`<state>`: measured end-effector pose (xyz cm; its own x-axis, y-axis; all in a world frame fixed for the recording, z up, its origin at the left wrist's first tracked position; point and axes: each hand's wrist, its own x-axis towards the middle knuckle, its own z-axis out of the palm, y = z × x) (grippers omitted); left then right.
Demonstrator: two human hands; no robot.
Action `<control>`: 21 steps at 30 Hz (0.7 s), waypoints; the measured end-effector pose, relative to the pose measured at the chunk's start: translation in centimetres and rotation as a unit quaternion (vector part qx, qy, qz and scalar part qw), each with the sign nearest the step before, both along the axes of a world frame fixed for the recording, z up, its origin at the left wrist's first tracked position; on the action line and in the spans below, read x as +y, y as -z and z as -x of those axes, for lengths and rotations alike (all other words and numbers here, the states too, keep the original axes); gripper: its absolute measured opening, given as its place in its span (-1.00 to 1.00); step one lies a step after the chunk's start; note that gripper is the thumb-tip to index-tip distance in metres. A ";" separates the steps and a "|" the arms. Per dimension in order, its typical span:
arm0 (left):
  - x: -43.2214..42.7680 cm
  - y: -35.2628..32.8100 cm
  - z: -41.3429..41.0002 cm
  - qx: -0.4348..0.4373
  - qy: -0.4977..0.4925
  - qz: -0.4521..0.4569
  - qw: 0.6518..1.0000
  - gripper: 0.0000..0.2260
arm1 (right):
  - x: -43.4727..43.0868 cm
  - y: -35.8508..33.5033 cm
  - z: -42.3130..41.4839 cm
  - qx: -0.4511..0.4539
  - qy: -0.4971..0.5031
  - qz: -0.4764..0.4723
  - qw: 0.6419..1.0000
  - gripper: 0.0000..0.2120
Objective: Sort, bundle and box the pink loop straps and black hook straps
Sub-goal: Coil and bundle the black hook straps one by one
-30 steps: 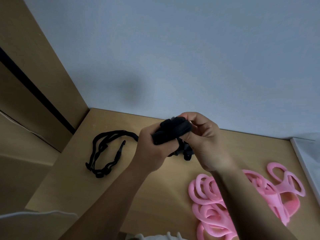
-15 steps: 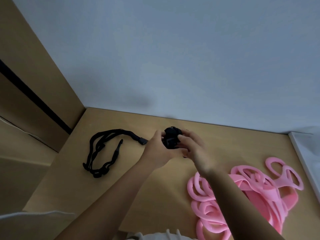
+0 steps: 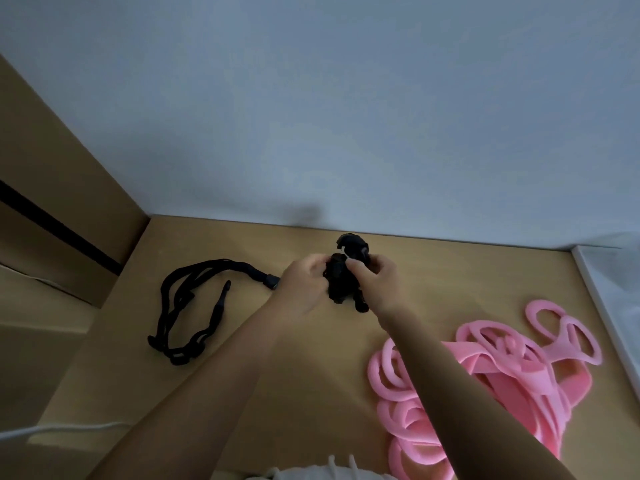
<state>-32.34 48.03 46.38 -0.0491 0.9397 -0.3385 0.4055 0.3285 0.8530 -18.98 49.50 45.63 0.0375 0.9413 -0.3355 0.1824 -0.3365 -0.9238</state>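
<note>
A rolled bundle of black hook straps (image 3: pixel 346 271) is held between both hands near the back wall, low over the table. My left hand (image 3: pixel 299 289) grips its left side with curled fingers. My right hand (image 3: pixel 375 282) pinches its right side. A second bunch of black hook straps (image 3: pixel 187 313) lies loose on the wooden table (image 3: pixel 304 368) to the left. A heap of pink loop straps (image 3: pixel 498 375) lies on the table at the right, partly behind my right forearm.
A pale grey wall (image 3: pixel 346 116) rises directly behind the table. A brown panel with a dark slot (image 3: pixel 59 223) stands at the left. A white edge (image 3: pixel 602 306) borders the table on the right. A white cable (image 3: pixel 59 430) runs along the lower left.
Both hands have moved away from me and down toward the table's back edge with the black bundle. The bundle is more tightly rolled than a second ago.
</note>
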 end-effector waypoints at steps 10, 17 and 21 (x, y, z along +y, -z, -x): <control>-0.8 4.2 7.9 0.425 0.126 -0.004 0.897 -0.56 | 1.3 1.9 6.3 -0.254 -0.186 -0.013 0.949 -0.76; -1.1 5.1 8.6 0.494 0.156 -0.015 0.855 -0.58 | 2.0 3.3 6.7 -0.408 -0.221 -0.036 0.885 -0.69; -0.8 5.0 8.5 0.526 0.161 0.007 0.835 -0.65 | 1.5 2.7 6.4 -0.430 -0.221 -0.100 0.870 -0.64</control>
<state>-40.85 47.23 41.39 -0.0714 0.9576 -0.2791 0.9973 0.0644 -0.0340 -25.41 51.02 42.97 -0.1862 0.9638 -0.1908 0.9056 0.0931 -0.4137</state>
